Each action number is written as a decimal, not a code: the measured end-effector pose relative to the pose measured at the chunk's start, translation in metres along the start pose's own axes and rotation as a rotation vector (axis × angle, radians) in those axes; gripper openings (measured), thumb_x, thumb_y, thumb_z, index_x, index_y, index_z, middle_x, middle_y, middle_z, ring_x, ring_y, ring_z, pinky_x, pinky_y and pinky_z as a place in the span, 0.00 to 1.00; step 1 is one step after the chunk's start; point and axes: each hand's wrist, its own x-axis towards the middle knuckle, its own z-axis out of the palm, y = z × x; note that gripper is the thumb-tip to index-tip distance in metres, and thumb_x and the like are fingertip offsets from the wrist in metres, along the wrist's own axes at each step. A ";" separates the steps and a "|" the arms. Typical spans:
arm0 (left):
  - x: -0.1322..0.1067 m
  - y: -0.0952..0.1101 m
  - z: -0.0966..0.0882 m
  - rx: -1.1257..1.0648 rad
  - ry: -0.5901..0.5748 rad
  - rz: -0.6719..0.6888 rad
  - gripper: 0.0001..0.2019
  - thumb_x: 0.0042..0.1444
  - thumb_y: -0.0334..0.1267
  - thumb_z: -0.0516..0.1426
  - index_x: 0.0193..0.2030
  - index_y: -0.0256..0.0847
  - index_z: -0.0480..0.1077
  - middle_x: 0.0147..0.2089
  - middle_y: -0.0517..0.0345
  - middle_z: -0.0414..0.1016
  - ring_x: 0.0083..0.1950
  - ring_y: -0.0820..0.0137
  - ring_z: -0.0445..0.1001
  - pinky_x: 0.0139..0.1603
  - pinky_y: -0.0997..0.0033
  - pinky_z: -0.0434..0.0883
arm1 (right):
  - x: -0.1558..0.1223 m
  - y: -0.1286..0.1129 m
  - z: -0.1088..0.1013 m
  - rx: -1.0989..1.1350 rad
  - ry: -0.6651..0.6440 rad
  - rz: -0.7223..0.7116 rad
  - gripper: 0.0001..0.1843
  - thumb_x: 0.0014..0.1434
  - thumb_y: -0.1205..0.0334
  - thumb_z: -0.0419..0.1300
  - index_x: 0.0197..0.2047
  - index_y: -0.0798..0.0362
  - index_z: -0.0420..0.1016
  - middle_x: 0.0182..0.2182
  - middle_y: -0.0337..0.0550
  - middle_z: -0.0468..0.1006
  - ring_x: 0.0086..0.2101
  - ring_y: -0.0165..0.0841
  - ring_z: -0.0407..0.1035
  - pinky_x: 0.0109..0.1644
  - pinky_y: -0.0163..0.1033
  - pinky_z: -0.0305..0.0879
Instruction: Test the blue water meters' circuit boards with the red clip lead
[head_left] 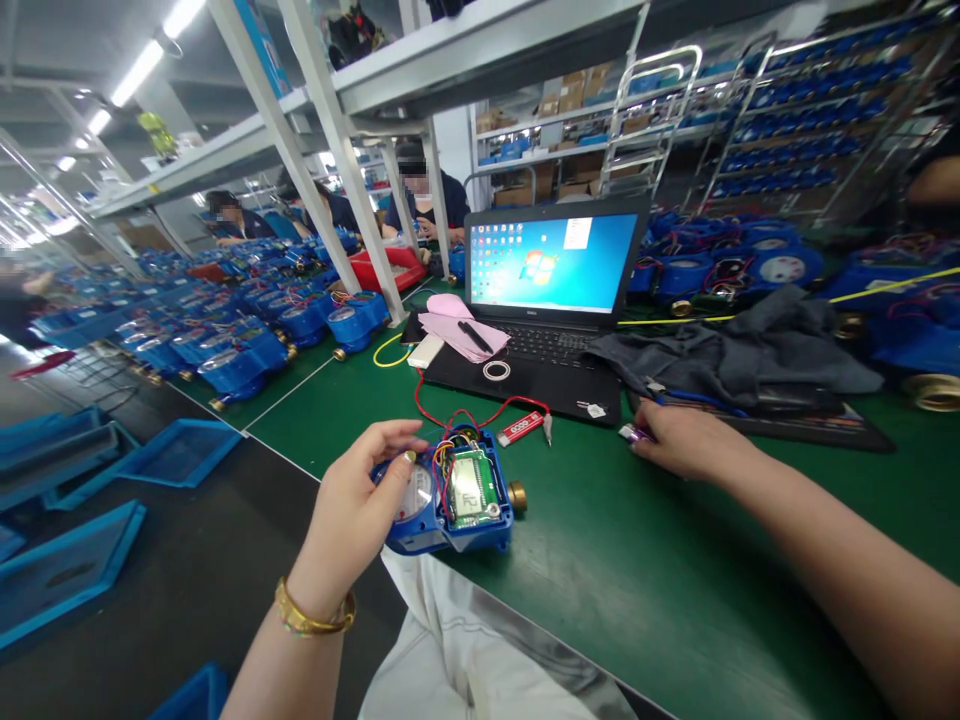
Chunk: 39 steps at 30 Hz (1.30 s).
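Note:
A blue water meter (480, 541) lies at the table's front edge, its housing uncovered over a green circuit board (489, 480) with a small display and coloured wires. My left hand (352, 505) grips its left end, the thumb over the round dial (418, 492) and the fingers along the far side. A brass fitting (517, 497) sticks out on the right. My right hand (686, 440) pinches a small purple piece with a silvery end (634, 433), partly hidden by the fingers, low over the table by the dark cloth.
Behind the meter stands an open laptop (555, 265), with pink paper (461, 333), a pen (475, 336) and a white ring (496, 371). A red-and-white labelled item (520, 428) lies by a red wire. Grey cloth (750, 345) covers a keyboard's back. Many blue meters (247, 362) crowd the left.

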 end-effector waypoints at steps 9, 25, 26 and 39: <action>0.006 -0.003 0.000 0.050 0.189 -0.038 0.12 0.56 0.41 0.52 0.43 0.40 0.71 0.37 0.55 0.78 0.40 0.64 0.77 0.44 0.63 0.71 | 0.000 0.000 0.002 0.028 0.043 -0.019 0.11 0.58 0.61 0.53 0.42 0.57 0.67 0.38 0.56 0.78 0.40 0.47 0.73 0.39 0.43 0.63; 0.010 0.012 -0.005 0.255 0.318 0.123 0.08 0.56 0.41 0.55 0.34 0.42 0.72 0.36 0.58 0.74 0.40 0.67 0.72 0.43 0.67 0.67 | 0.001 0.001 0.003 0.015 0.030 -0.021 0.08 0.58 0.61 0.53 0.40 0.54 0.67 0.37 0.53 0.78 0.38 0.46 0.73 0.36 0.41 0.61; 0.012 0.015 -0.003 0.268 0.278 0.154 0.08 0.57 0.41 0.55 0.32 0.41 0.72 0.35 0.58 0.73 0.39 0.67 0.72 0.42 0.67 0.66 | 0.001 0.001 0.003 0.012 0.029 -0.024 0.08 0.58 0.61 0.53 0.40 0.54 0.67 0.37 0.53 0.78 0.38 0.46 0.73 0.36 0.40 0.61; 0.041 0.043 -0.004 0.615 -0.266 0.244 0.07 0.55 0.34 0.52 0.28 0.41 0.70 0.33 0.56 0.70 0.38 0.64 0.69 0.38 0.64 0.64 | 0.000 0.002 0.002 0.026 0.046 -0.047 0.08 0.57 0.61 0.55 0.41 0.53 0.69 0.38 0.51 0.78 0.38 0.45 0.73 0.36 0.40 0.61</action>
